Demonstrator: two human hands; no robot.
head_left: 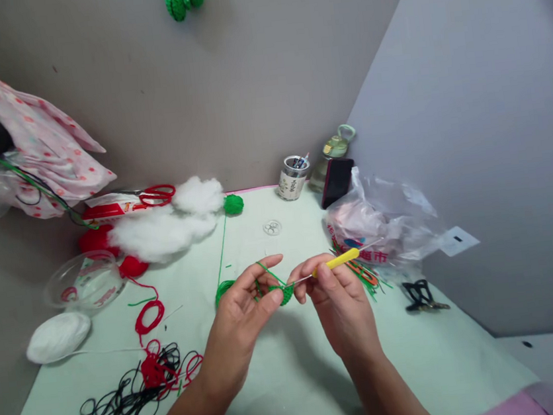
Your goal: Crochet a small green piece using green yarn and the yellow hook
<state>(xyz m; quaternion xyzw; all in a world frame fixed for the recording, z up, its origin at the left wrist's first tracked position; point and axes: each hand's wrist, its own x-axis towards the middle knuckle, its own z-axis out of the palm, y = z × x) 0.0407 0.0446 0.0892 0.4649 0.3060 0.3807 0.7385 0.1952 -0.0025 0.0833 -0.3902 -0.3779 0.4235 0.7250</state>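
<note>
Over a pale green table (287,393), the left hand (241,311) pinches a small green crochet piece (284,293) while the right hand (337,297) grips closed around a yellow-handled crochet hook (335,262) touching it.

Pale green table (287,393): black cord tangle (114,409), white stuffing (163,227), green yarn ball (233,204), tin (292,178)

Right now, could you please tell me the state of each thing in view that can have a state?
left hand: pinching the green crochet piece
right hand: gripping the yellow crochet hook
green yarn: taut, running to the small green ball
red scissors: closed, lying flat
black cord: loose, tangled
clear bowl: upright
tin: open, upright
</note>
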